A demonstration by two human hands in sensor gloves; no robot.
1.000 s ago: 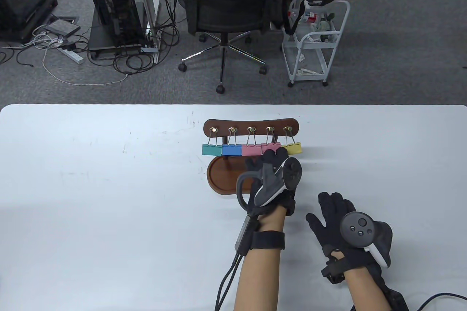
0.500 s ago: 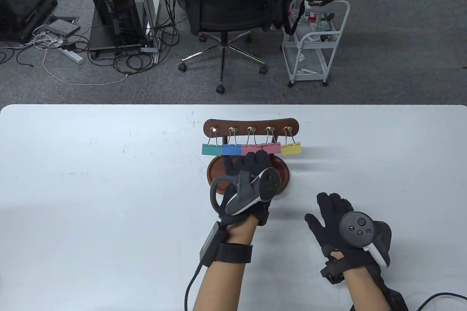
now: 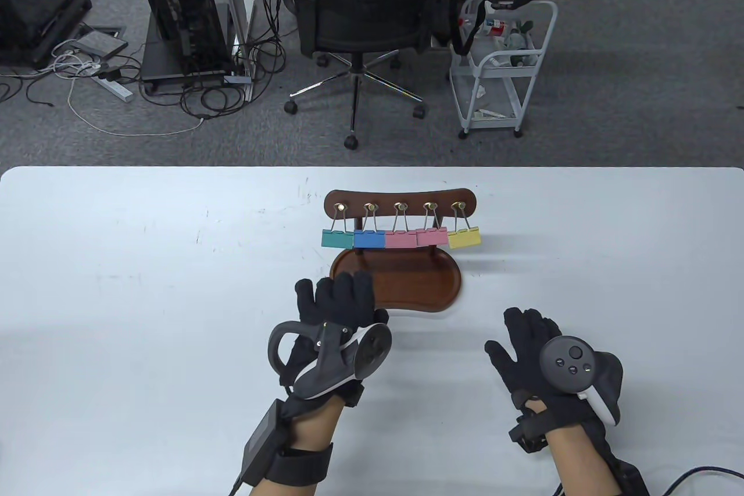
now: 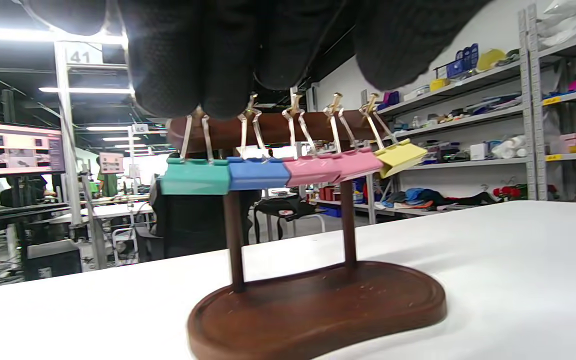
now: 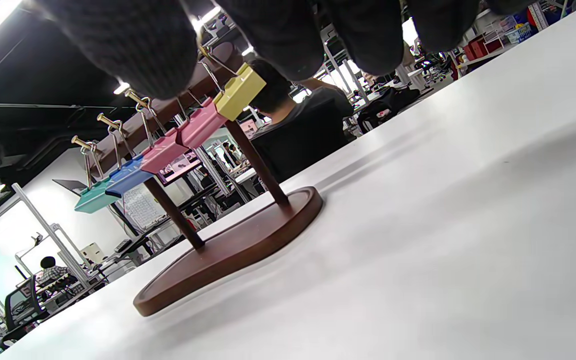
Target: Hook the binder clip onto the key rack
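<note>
Hanging in a row from the five brass hooks of the key rack are five binder clips: a green clip, a blue clip, a first pink clip, a second pink clip and a yellow clip, each caught by its wire loop. In the left wrist view the yellow one tilts up at its outer end, and the neighbouring clips touch side by side. The rack's dark wooden base tray lies below them with nothing visible in it, its two posts rising to the crossbar.

The rack stands near the middle of the white desk, closer to the far edge than to the near one. Bare desk spreads wide on both sides of it, and a band of open surface runs between the base tray and the near edge where the hands come in.

The left hand sits just in front of the tray's near left rim, fingers extended and close together, holding nothing; its fingertips reach over the rim in the table view, though I cannot tell if they touch. The right hand lies apart to the right, fingers spread flat over the desk, holding nothing
</note>
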